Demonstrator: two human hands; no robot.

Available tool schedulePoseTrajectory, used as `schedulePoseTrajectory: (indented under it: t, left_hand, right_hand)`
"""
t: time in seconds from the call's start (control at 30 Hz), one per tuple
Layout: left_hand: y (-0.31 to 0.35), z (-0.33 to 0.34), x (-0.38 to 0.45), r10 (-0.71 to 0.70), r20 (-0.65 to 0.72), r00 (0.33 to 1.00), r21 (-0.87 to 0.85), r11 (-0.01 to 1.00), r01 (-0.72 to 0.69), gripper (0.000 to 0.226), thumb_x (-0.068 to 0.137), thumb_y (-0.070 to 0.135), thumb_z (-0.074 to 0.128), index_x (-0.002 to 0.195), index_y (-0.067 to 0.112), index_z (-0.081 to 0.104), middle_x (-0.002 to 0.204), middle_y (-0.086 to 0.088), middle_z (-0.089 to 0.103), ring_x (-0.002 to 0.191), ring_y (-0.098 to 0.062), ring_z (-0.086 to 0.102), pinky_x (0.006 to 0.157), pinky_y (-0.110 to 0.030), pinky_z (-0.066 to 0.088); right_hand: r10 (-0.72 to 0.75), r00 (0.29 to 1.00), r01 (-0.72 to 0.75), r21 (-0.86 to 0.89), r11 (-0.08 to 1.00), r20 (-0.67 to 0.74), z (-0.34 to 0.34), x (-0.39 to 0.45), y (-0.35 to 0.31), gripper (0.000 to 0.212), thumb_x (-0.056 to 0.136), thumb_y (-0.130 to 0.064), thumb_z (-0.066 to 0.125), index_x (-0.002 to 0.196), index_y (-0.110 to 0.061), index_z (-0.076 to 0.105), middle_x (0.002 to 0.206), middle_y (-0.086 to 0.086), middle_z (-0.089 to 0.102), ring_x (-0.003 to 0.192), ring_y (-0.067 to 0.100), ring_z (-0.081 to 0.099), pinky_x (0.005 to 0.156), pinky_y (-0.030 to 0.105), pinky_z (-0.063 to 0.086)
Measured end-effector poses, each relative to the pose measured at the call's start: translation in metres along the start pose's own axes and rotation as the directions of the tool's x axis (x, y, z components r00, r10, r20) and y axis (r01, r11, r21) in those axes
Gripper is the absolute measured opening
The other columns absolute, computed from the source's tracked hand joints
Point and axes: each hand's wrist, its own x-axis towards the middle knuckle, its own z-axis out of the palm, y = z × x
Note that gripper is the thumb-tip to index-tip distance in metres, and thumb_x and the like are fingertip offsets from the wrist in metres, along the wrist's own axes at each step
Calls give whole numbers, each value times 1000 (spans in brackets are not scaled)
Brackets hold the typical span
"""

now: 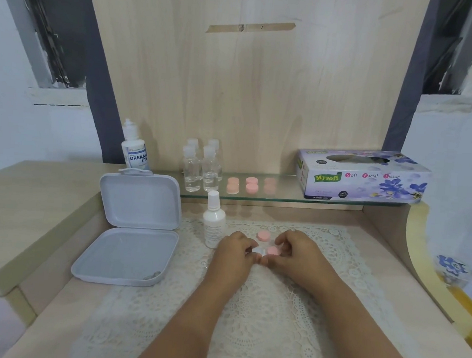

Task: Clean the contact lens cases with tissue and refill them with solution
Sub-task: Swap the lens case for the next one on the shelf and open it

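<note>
On the lace mat, my left hand [236,253] and my right hand [294,252] meet over a contact lens case [260,251] with a clear white body. My left fingers pinch its left end. My right fingers curl round its pink cap [272,250]. A loose pink cap [263,235] lies on the mat just behind the hands. A small white solution bottle [213,222] stands left of my left hand. Three more pink lens cases [251,184] sit on the glass shelf. The tissue box [363,176] stands at the shelf's right end.
An open grey plastic box [133,227] lies at the left of the mat. A large solution bottle [134,149] stands behind it. Several clear small bottles [200,168] stand on the glass shelf [269,198]. A raised wooden ledge borders the left side.
</note>
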Motion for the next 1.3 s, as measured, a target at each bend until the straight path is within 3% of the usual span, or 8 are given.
schedulePoseTrajectory:
  t: [0.13,0.23,0.4,0.53,0.7,0.9,1.07,1.3]
  left_hand:
    - [-1,1,1,-6,-3,1000,-7,1000,6,29,87,21,68,114,9,68,108,-1,59,95,-14,55,85,-19,41]
    - [-2,1,1,-13,0,1000,-7,1000,13,29,87,20,68,114,9,68,107,0,58,96,-14,54,86,-20,41]
    - [-3,1,1,2,4,1000,5,1000,-2,29,87,22,68,114,9,68,108,-1,59,98,-16,54,88,-24,43]
    - [-3,1,1,4,-2,1000,0,1000,-4,29,87,21,68,114,9,68,107,-1,59,97,-15,54,88,-23,42]
    - [-3,1,1,4,-2,1000,9,1000,-4,28,87,22,68,113,10,68,105,0,58,96,-14,54,86,-22,42]
    - [-3,1,1,1,2,1000,14,1000,-1,28,87,22,68,113,11,68,107,0,59,98,-15,54,90,-27,44]
    - [-3,2,1,-1,2,1000,10,1000,1,28,87,22,68,112,10,68,107,0,59,97,-16,55,90,-27,45]
    - [-3,2,1,5,5,1000,14,1000,-5,29,87,22,67,113,11,68,107,0,58,98,-16,54,89,-27,44]
  right_hand:
    - [-70,997,71,-50,996,18,1,2,1,18,82,-28,72,96,-22,63,96,-6,52,83,9,53,72,16,43]
    - [-112,992,114,-24,993,65,0,1,3,23,86,-16,64,109,-22,66,101,-6,51,83,4,53,69,8,39]
    - [-15,1000,15,-10,1000,-4,0,2,3,31,76,-36,76,98,-23,59,97,-7,52,84,4,52,68,18,41]
    - [-81,996,82,-30,996,34,0,2,3,12,83,-23,68,95,-23,64,98,-6,51,83,6,53,68,13,39]
    - [-70,996,69,21,997,50,-1,1,4,30,83,-27,69,112,-26,61,97,-8,53,82,1,53,66,11,38]
    - [-58,998,58,-17,998,25,-2,1,3,11,82,-24,69,92,-23,65,95,-5,54,81,8,54,71,19,44]
    - [-59,997,59,10,998,53,-2,0,4,29,82,-24,69,110,-26,63,97,-6,54,81,2,53,68,13,40]
    - [-42,999,42,-14,999,27,-2,1,3,13,79,-25,71,89,-24,63,93,-5,53,80,9,55,67,17,42]
